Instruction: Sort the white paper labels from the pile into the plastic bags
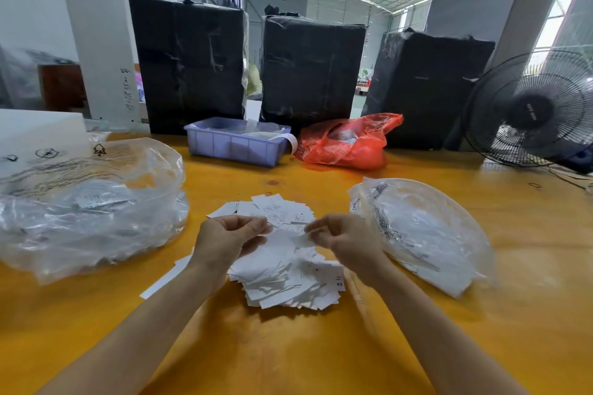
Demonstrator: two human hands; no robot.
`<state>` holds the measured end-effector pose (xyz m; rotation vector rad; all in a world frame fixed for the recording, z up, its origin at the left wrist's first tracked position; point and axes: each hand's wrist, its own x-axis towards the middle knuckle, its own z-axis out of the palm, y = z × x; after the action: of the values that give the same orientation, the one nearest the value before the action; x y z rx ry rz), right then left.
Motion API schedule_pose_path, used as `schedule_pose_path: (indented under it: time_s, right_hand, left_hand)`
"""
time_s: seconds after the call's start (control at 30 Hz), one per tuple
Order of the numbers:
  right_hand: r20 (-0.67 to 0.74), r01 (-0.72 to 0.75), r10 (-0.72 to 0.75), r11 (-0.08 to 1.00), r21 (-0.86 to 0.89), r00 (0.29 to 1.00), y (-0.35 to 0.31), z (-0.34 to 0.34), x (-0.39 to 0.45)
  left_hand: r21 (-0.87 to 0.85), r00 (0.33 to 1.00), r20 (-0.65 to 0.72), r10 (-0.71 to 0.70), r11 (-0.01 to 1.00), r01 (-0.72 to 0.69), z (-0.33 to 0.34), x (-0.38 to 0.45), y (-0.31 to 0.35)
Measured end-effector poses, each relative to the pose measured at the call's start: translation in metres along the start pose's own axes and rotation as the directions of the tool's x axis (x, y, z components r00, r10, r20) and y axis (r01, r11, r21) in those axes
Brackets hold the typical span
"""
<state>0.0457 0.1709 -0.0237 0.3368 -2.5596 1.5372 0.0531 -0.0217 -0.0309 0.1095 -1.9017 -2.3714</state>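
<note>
Above the pile of white paper labels (288, 269), left hand (224, 239) and right hand (343, 239) pinch one label (284, 242) between curled fingertips, apparently mid-pick; next comes choosing its plastic bag (426, 231).

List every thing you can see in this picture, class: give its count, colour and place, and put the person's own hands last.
table: one, yellow-orange, under everything
pile of paper labels: one, white, centre of table
clear plastic bags: two, one at left, one at right
crate: one, pale purple, far centre
red plastic bag: one, beside the crate
wrapped bundles: three, black, along the far edge
fan: one, black, far right
white block: one, far left
left hand: holds labels above the pile
right hand: pinches a label
</note>
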Motion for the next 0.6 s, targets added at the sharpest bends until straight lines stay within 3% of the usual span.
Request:
schedule_pose_path:
  time_s: [0.1,0.27,0.4,0.53,0.6]
  right_hand:
    - [-0.006,-0.118,0.126,0.942,0.315,0.992,0.0,-0.008,0.001]
    - [0.043,-0.059,0.044,0.882,0.467,0.998,-0.009,-0.005,-0.001]
    - [0.099,-0.036,-0.006,0.906,0.421,0.995,-0.016,-0.001,-0.005]
    - [-0.045,0.132,-0.125,0.964,0.233,0.991,-0.018,0.003,-0.008]
    - [-0.048,0.161,-0.155,0.975,0.156,0.987,-0.017,0.003,-0.008]
  left_hand:
    - [0.024,0.999,0.026,-0.019,1.0,0.018,0.001,-0.001,-0.002]
    - [0.069,0.994,0.108,-0.034,0.997,0.027,0.003,-0.004,-0.003]
    - [0.062,0.983,0.174,-0.061,0.997,0.051,0.003,-0.005,-0.003]
    - [0.048,0.97,0.224,-0.091,0.995,0.082,0.003,-0.006,-0.001]
    - [0.017,0.967,0.233,-0.105,0.994,0.104,0.003,-0.005,-0.001]
